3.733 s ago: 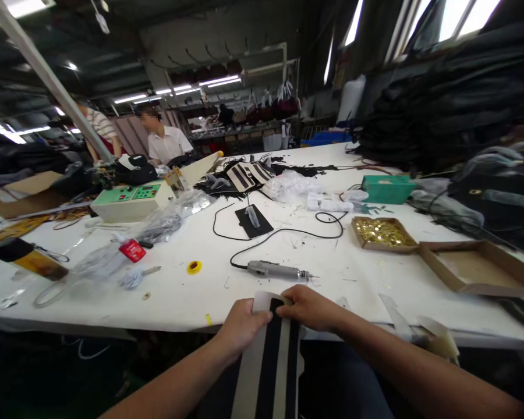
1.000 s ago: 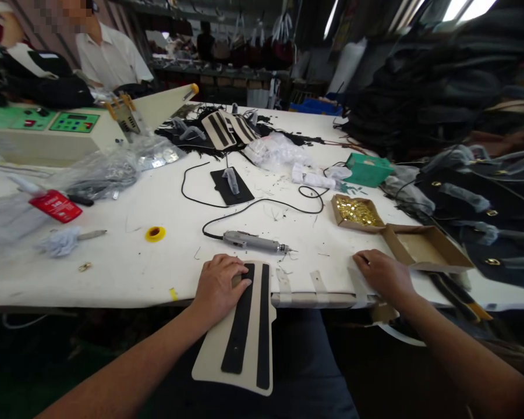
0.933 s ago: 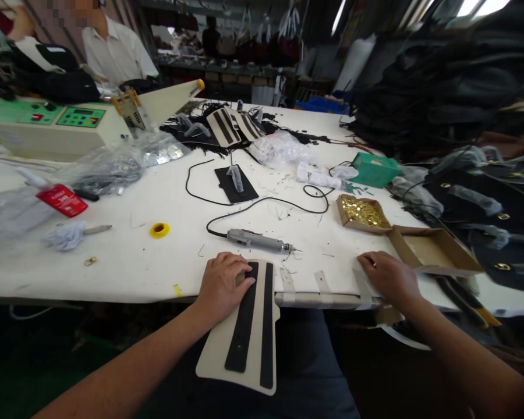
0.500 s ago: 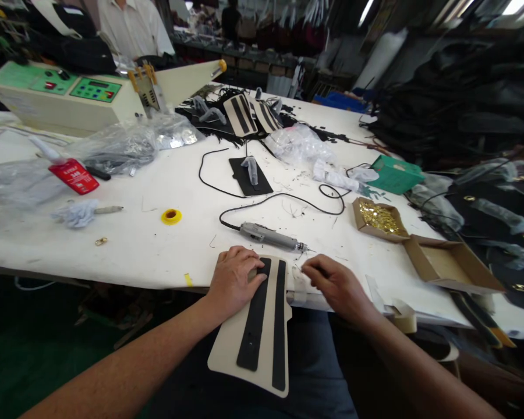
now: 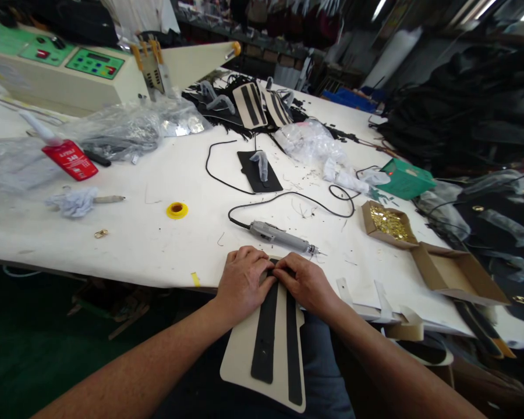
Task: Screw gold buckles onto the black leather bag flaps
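Observation:
A beige panel with two black strips (image 5: 268, 331) rests on my lap, its upper end against the table edge. My left hand (image 5: 244, 282) grips the panel's upper left side, thumb pressed on the left strip. My right hand (image 5: 303, 282) is closed in a pinch at the top of that strip, fingertips touching the left thumb and fingers. Whatever it pinches is too small or hidden. Just beyond both hands a grey electric screwdriver (image 5: 282, 235) lies on the table, its bit pointing right and its black cord running back.
Cardboard boxes stand at right, one holding small gold pieces (image 5: 390, 224), the other an open tray (image 5: 458, 273). A black panel (image 5: 259, 171), yellow tape roll (image 5: 177, 210), red glue bottle (image 5: 72, 160) and green box (image 5: 408, 177) lie on the white table. A control machine (image 5: 61, 70) stands back left.
My right hand has moved left from beside the panel onto the top of the left strip, meeting my left hand. The camera view has shifted slightly.

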{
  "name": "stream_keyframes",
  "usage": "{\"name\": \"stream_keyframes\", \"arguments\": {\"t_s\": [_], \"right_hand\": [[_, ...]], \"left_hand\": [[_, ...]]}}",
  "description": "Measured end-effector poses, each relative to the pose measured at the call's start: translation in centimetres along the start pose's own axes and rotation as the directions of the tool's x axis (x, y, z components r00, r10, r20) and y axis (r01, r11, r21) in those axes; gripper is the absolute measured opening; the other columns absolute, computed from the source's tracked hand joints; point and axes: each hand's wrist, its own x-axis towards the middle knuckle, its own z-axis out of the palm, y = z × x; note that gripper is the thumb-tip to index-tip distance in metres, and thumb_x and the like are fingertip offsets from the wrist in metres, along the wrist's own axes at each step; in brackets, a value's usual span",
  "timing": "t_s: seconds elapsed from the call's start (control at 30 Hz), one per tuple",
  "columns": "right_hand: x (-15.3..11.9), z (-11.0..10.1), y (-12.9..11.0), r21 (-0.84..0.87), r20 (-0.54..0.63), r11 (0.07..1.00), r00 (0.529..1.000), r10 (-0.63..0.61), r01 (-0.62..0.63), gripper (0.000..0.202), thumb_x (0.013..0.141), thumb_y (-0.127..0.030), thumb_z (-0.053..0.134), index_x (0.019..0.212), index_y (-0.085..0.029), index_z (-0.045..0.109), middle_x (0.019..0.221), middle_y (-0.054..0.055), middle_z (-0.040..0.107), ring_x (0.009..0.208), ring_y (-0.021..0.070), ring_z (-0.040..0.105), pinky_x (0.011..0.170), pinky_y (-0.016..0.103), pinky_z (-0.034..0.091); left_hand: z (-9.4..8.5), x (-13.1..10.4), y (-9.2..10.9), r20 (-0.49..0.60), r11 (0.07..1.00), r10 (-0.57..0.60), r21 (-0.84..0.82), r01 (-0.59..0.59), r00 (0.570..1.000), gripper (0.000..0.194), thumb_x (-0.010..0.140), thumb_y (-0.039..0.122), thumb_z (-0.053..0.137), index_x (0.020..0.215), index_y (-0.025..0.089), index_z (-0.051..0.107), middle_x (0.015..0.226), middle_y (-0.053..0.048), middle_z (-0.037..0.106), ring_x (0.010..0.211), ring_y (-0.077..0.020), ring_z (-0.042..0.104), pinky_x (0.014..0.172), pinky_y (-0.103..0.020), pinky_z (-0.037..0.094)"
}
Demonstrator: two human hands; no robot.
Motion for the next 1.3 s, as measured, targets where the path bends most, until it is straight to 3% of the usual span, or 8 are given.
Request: {"name": "stream_keyframes", "arguments": {"t_s": [0.27,0.53,0.77,1.17,1.23,1.3], "right_hand": [[1.3,-0.1,-0.2,0.121,0.063,0.975,0.982,0.179,-0.186,0.013,0.089,-0.032,0.067,0.082,-0.022,0.073,0.080,0.000,0.071,0.075,0.0177,0.061,0.068,0.029,0.043],[2.8,-1.0,0.8,0.254,0.205,0.934,0.957,0.204,-0.253,0.016,0.079,-0.034,0.074,0.074,-0.020,0.068,0.061,-0.004,0.061,0.058,0.0136,0.053,0.054,0.025,0.035],[1.3,-0.3,0.6,0.200,0.062,0.958,0.979,0.196,-0.205,0.015,0.085,-0.033,0.069,0.082,-0.020,0.074,0.071,-0.002,0.068,0.065,0.0142,0.056,0.059,0.025,0.038],[0.6,-1.0,0.6,0.237,0.085,0.964,0.991,0.102,-0.120,0.031,0.095,-0.045,0.062,0.092,-0.020,0.080,0.070,0.000,0.071,0.065,0.0170,0.064,0.064,0.029,0.047],[0.7,-2.0,0.8,0.183,-0.028,0.981,0.998,0.062,-0.056,0.030,0.094,-0.047,0.065,0.098,-0.021,0.080,0.079,0.003,0.075,0.069,0.0194,0.067,0.068,0.031,0.051],[1.2,-3.1,1.4,0.002,-0.220,1.000,0.975,-0.016,0.017,0.028,0.092,-0.045,0.070,0.105,-0.022,0.080,0.097,0.007,0.077,0.080,0.0231,0.070,0.075,0.035,0.053]], "left_hand": [[-0.3,0.2,0.1,0.026,1.000,-0.017,-0.017,0.017,1.000,0.018,0.092,0.033,0.077,0.107,0.026,0.073,0.121,-0.005,0.075,0.120,-0.0300,0.058,0.096,-0.051,0.044],[0.0,0.1,-0.1,0.017,1.000,-0.007,-0.007,0.007,1.000,0.022,0.090,0.033,0.079,0.110,0.026,0.071,0.125,-0.004,0.073,0.124,-0.0296,0.057,0.098,-0.051,0.044],[0.2,0.0,-0.1,0.002,1.000,-0.001,0.007,0.001,1.000,0.022,0.088,0.032,0.082,0.108,0.026,0.073,0.123,-0.003,0.074,0.122,-0.0283,0.058,0.099,-0.049,0.044],[-0.3,-0.3,-0.1,0.024,0.998,-0.036,0.045,0.035,0.999,0.021,0.091,0.037,0.077,0.109,0.026,0.075,0.125,-0.002,0.075,0.124,-0.0278,0.057,0.100,-0.047,0.044],[-0.3,-0.3,0.0,0.024,0.998,-0.042,0.039,0.041,0.999,0.019,0.091,0.038,0.077,0.107,0.027,0.076,0.124,-0.001,0.076,0.123,-0.0275,0.057,0.099,-0.046,0.044],[-0.3,-0.3,0.0,0.016,0.999,-0.038,0.037,0.037,0.999,0.018,0.090,0.037,0.078,0.105,0.027,0.076,0.124,-0.001,0.076,0.123,-0.0271,0.057,0.099,-0.046,0.044]]}}
